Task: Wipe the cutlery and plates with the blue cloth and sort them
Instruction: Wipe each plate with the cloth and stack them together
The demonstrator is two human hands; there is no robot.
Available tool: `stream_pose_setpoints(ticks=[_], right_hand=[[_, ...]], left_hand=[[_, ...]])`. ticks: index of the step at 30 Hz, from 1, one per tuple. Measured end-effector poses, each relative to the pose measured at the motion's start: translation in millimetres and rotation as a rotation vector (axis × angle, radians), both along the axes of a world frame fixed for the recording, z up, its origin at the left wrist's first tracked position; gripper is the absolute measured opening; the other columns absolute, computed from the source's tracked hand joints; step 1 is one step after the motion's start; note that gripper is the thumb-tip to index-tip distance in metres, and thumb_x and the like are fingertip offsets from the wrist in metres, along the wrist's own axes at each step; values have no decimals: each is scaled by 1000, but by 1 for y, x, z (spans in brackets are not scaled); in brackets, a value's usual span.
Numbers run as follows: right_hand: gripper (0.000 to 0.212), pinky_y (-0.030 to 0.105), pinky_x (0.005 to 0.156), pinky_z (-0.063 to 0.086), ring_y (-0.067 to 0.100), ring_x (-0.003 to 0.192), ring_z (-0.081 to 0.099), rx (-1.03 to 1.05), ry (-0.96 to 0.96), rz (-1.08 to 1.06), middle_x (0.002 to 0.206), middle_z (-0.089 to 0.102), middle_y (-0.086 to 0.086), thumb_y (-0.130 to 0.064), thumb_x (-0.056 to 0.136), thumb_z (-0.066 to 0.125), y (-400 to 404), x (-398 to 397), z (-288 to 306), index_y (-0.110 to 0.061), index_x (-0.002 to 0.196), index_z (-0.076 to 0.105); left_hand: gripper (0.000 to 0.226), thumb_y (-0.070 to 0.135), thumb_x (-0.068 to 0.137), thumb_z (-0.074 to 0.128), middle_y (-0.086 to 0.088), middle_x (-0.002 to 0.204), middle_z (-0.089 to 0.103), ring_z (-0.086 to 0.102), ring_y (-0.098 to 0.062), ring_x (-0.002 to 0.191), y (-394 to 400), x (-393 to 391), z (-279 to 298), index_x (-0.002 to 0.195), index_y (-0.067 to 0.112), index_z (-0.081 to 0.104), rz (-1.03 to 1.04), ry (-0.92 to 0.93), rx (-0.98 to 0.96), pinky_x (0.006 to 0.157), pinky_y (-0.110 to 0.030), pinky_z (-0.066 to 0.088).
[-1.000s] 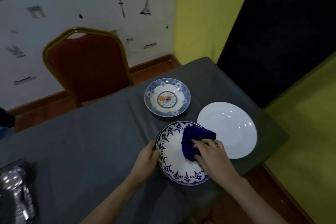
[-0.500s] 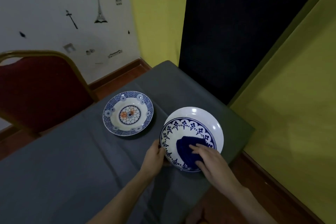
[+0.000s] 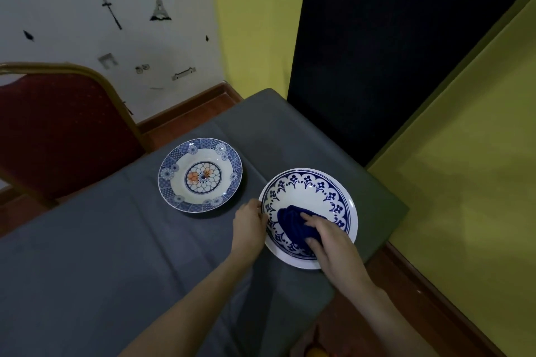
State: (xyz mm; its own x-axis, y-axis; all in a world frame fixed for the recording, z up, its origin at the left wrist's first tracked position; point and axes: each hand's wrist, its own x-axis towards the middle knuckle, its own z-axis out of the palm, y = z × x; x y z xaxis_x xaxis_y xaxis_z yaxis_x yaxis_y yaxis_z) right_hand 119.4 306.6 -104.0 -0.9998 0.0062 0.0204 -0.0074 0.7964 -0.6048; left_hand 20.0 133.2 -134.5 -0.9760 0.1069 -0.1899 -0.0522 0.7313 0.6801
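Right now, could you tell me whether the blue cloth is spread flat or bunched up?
Bunched up: the blue cloth sits as a crumpled wad on the patterned plate, gripped under the right hand.

Two plates sit on the bench (image 3: 116, 255) near its far right corner. The flower-centred plate (image 3: 200, 174) lies to the left and slightly farther back; the scallop-bordered plate (image 3: 307, 197) lies to its right, stacked on another plate (image 3: 354, 213). The cloth (image 3: 293, 226) rests in the stacked plate. A chair (image 3: 58, 130) stands behind the bench at the left.
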Motion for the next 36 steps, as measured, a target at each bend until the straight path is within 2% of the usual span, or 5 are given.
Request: stream_pose_setpoints(ticks=[6,12,17,31,36], right_hand=[[31,28,92,48,12,114,54,19,21,-79,124,59,-6,-15,90,60,1,3,1,-17,121,55],[33,27,91,47,8,111,54,-20,11,59,122,56,-13,-15,92,58,-42,-25,14,-21,124,53],[33,29,89,49,4,108,52,-25,13,49,118,50,-22,-14,92,57,-39,-20,19,-22,124,53],[32,32,80,49,16,100,58,10,61,101,115,62,-3,-11,89,61,-83,-23,33,-19,119,53],[33,30,90,47,9,109,56,-14,105,220,130,56,-8,-11,89,60,-132,-18,37,-17,121,52]], left_hand=[[23,23,94,54,-6,64,63,63,-19,53,-5,9,7,74,10,53,37,-97,151,54,-44,57],[28,26,98,50,-19,77,65,65,-20,49,-112,-1,-15,94,-1,53,977,-251,726,56,-35,58],[33,19,97,57,-28,109,63,68,-31,86,-131,-40,-24,115,-7,48,824,-339,930,62,-31,62],[10,4,96,52,-23,93,62,68,-35,85,-200,19,-19,87,2,51,663,-330,603,67,-40,62],[12,-6,93,51,-20,83,61,64,-21,67,-271,86,-4,102,-13,56,524,-386,492,51,-20,55]])
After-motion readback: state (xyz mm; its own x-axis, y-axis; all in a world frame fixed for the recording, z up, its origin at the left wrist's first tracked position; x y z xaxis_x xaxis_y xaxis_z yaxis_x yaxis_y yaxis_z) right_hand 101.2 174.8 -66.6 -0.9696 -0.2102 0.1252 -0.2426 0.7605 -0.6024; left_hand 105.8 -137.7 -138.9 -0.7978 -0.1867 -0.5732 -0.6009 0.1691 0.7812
